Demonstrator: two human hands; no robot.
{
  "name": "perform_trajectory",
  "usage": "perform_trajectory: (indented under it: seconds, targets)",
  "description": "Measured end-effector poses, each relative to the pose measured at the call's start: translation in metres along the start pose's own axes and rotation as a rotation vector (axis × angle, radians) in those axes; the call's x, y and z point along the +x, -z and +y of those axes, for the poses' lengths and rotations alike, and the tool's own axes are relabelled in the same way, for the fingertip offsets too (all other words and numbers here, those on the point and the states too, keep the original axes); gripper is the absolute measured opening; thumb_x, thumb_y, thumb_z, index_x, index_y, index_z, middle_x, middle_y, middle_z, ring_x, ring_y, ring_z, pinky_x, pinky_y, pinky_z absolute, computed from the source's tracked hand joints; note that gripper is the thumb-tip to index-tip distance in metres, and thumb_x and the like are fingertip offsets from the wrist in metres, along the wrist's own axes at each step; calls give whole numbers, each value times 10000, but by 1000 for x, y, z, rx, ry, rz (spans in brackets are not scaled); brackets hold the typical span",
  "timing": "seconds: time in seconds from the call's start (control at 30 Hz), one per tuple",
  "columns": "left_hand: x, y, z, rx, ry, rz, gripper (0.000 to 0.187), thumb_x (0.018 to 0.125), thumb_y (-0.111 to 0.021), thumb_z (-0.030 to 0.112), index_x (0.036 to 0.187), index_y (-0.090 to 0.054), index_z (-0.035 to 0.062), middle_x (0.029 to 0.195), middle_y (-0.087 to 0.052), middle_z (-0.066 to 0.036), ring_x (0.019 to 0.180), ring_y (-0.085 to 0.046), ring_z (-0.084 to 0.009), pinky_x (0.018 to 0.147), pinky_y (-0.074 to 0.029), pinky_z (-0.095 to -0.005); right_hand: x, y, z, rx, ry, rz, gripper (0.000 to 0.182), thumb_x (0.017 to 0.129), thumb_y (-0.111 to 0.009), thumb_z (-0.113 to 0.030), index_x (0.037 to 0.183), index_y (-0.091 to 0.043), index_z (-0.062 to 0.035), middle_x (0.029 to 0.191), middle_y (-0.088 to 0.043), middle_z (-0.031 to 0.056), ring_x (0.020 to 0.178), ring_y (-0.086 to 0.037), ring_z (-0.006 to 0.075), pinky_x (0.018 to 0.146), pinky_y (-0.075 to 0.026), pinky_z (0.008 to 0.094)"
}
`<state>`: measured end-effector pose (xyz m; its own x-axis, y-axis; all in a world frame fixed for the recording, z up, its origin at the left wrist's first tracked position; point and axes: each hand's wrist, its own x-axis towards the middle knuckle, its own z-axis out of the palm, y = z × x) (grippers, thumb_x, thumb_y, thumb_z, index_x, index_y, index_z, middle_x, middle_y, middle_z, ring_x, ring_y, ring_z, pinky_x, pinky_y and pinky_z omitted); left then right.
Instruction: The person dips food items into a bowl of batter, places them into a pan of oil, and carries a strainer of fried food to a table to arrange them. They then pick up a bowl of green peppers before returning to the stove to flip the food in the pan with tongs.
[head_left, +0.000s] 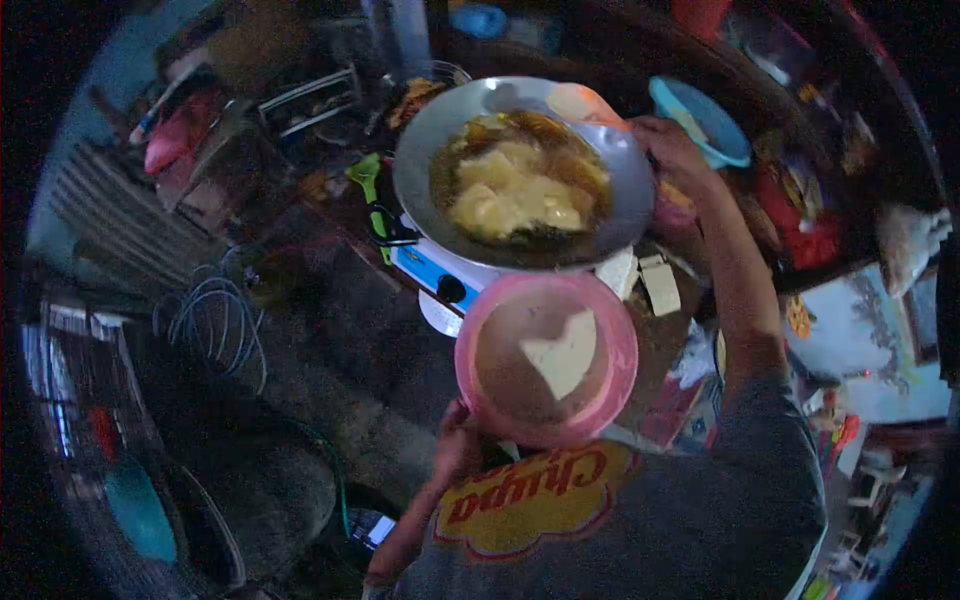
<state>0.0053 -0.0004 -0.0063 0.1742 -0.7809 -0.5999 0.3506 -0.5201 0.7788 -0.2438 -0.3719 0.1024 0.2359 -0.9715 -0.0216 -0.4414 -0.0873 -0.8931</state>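
- Pink plastic basin (470, 330): located at six o'clock from the wok (418, 190), close to the wearer's body. A pale wedge-shaped piece (565, 355) lies inside.
- Left hand (458, 445): at the basin's seven-to-eight o'clock edge. Fingers closed on the basin at that edge.
- Right hand (672, 150): at the wok's two-to-three o'clock edge, arm rising from four o'clock. Fingers drawn in narrow at the end of a peach-orange item (588, 104); blur prevents confirming whether they hold it.
- Peach-orange item: at one o'clock within the wok's outline; exact type cannot be determined.
- Wok: grey metal, wide flared wall. Contains brown-gold oil (540, 125) and a pale yellow frying mass (520, 195), with bubbles about it.
- Stove (418, 264): blue and white body beneath the wok, front visible at seven o'clock; black control knob (451, 289) fitted.
- Green utensil (370, 190): at nine o'clock, beside the wok.
- Teal bowl (725, 150): at two o'clock, beyond the right hand.
- White blocks (660, 286): between four and five o'clock from the wok, just beside its edge.
- Grey shirt (700, 500): printed "Chupa" in red on a yellow patch, at six o'clock from the basin.
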Motion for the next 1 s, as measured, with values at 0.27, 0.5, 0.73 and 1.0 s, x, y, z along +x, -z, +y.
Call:
perform_trajectory:
  seconds: [0.27,0.5,0.73,1.0]
  targets:
    - [7,0,-9,-385,13,-146,185,822,-500,124,991,-452,66,928,-518,-61,825,-532,-161,666,-472,-321,-230,-15,-3,-418,71,-355,273,807,-546,-238,1006,-569,-51,938,-591,52,851,-522,109,767,-418,291]
    - [11,6,-12,-217,68,-11,232,826,-471,115,1050,-426,80,964,-491,-61,852,-520,-169,682,-476,-334,-202,-14,131,-295,-215,168,293,770,-558,-202,1015,-559,-42,991,-572,150,906,-553,233,785,-424,346]
    - [8,1,-6,-350,28,-159,289,830,-444,85,1117,-411,89,1062,-483,-94,917,-522,-215,726,-488,-372,-162,-16,345,-909,-501,352,675,656,-641,-378,1184,-385,-46,1183,-414,142,1071,-419,315,827,-396,391]
    - [13,10,-26,-286,52,-56,304,836,-443,70,1137,-406,92,1082,-475,-81,939,-514,-231,708,-493,-396,-170,-44,316,-1274,-407,549,645,647,-619,-444,1160,-435,-98,1220,-402,118,1149,-324,285,906,-283,447]
